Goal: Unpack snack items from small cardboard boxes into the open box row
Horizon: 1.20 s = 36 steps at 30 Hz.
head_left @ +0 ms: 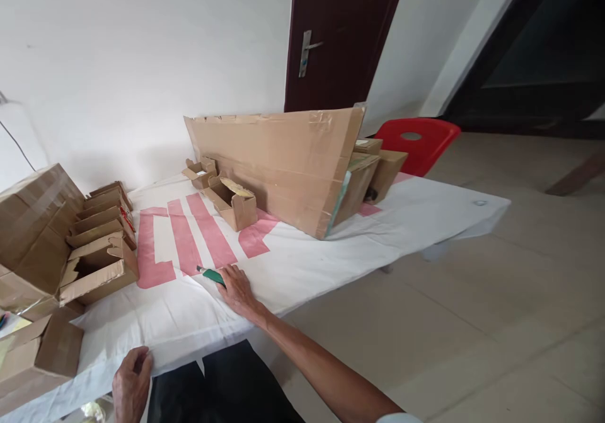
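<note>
Your right hand lies on the desk, fingers loosely bent, touching the green marker that rests on the white cloth near the red letters. Your left hand grips the near edge of the desk, fingers curled. Open cartons stand at the left.
</note>
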Motion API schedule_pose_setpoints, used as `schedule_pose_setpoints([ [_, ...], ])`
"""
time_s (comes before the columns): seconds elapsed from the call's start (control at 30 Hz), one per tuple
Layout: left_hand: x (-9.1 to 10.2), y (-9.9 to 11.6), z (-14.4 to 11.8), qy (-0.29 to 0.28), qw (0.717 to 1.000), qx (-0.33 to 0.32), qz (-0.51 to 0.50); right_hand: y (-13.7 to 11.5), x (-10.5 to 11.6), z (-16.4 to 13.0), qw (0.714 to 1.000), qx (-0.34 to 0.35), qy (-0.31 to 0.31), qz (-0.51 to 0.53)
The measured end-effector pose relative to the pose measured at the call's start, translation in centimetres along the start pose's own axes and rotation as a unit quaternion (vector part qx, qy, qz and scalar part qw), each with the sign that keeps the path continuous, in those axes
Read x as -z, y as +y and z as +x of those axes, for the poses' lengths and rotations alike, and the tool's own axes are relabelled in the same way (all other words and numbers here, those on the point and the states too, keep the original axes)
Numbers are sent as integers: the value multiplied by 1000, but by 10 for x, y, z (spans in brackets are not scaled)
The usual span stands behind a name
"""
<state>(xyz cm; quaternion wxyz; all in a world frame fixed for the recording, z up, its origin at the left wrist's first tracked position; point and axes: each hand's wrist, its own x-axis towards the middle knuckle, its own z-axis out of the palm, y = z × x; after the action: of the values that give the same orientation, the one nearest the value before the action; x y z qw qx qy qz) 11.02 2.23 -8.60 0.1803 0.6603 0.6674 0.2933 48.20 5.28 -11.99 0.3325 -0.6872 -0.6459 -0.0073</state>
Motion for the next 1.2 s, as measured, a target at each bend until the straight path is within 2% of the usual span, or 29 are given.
schedule_pose_setpoints([
  [0.23, 4, 3, 7, -47, 999, 24, 13, 2, 3, -3, 1000, -10, -14, -8],
  [0.37, -5, 1, 8, -28, 999, 37, 26, 2, 5, -3, 1000, -9, -12, -15],
  [0.53, -10, 16, -14, -21, 1000, 11, 7, 3, 4, -16, 1000, 17, -4, 11],
  [0.63, -9, 31, -25, -38, 999, 12, 37, 15, -5, -25, 999, 41, 12, 24],
  [0.7, -10, 36, -29, -30, 999, 23, 35, 25, -14, -28, 998, 58, 31, 17],
  [0.87, -15, 35, -35, -22, 999, 28, 18, 36, -22, -35, 997, 66, 34, -12],
  [1.03, -18, 38, -44, 2, 1000, -3, -8, 38, -21, -36, 997, 70, 30, -8],
  [1.13, -10, 40, -48, 29, 999, -29, -27, 41, -20, -36, 997, 71, 20, -6],
  [1.2, 12, 36, -48, 67, 996, -37, -34, 40, -17, -37, 997, 71, 16, -3],
])
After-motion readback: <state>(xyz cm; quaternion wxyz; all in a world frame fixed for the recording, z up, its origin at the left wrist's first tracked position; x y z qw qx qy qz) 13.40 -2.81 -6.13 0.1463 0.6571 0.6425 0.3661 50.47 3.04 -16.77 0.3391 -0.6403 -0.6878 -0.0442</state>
